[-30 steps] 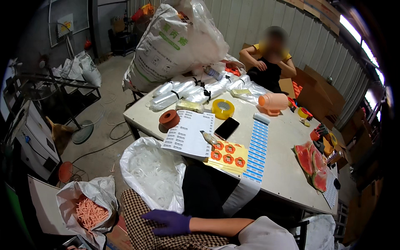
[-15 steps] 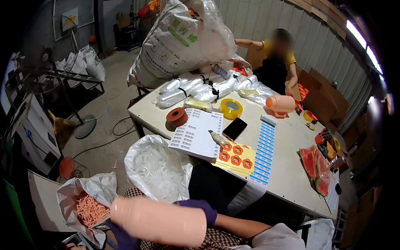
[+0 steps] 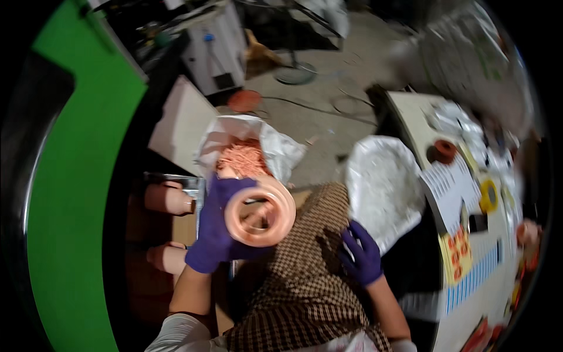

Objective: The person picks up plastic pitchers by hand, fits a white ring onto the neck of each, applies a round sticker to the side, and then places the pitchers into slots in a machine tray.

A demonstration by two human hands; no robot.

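A peach plastic bottle (image 3: 284,214) is in my left hand (image 3: 210,232), which wears a purple glove. Its round mouth faces up toward me, and through it I see a hollow inside. The gloved fingers wrap around the side and are partly hidden. Over my lap, my right hand (image 3: 363,258), also gloved in purple, holds nothing, its fingers apart. It is just beside a white sack (image 3: 384,193) of clear plastic pieces. Beyond the bottle stands another white sack (image 3: 281,149) with thin peach strips (image 3: 243,157) in it.
Two more peach bottles, an upper one (image 3: 167,198) and a lower one (image 3: 169,258), lie at the left beside a green panel (image 3: 76,193). The right-hand table (image 3: 478,281) carries paper sheets, sticker sheets, yellow tape (image 3: 488,195) and a phone (image 3: 478,223).
My view has swung left and down. The bottle has turned from lying sideways to mouth toward me. My right hand has come off it and moved right, while my left still holds it.
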